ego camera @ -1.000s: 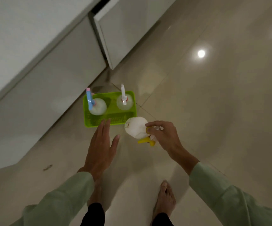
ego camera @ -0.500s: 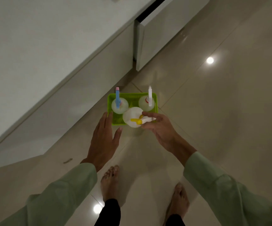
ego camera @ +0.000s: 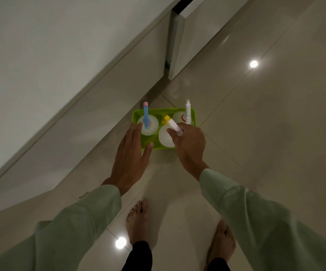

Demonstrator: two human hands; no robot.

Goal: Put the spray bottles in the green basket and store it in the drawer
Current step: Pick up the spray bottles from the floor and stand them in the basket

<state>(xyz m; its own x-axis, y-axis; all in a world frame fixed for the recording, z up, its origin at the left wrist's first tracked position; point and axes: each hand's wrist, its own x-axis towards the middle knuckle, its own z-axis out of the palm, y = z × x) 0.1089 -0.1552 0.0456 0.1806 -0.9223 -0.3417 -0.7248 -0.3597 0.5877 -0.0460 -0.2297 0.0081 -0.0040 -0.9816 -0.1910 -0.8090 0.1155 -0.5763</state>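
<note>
A green basket (ego camera: 159, 111) sits on the tiled floor beside the white cabinet. Inside it stand a bottle with a blue sprayer (ego camera: 146, 119) at the left and a bottle with a white sprayer (ego camera: 187, 112) at the right. A third white bottle with a yellow nozzle (ego camera: 165, 136) stands upright in the basket's near part. My right hand (ego camera: 189, 145) is shut on its sprayer head. My left hand (ego camera: 131, 153) is flat and open, fingers over the basket's near left corner.
A white drawer (ego camera: 177, 44) stands pulled out from the cabinet just beyond the basket. The cabinet front (ego camera: 80, 114) runs diagonally along the left. My bare feet (ego camera: 138, 222) stand on the glossy floor below the hands.
My right hand carried the yellow-nozzle bottle from the floor beside the basket into the basket and stood it upright. My left hand moved forward to the basket's corner. The view shifted forward.
</note>
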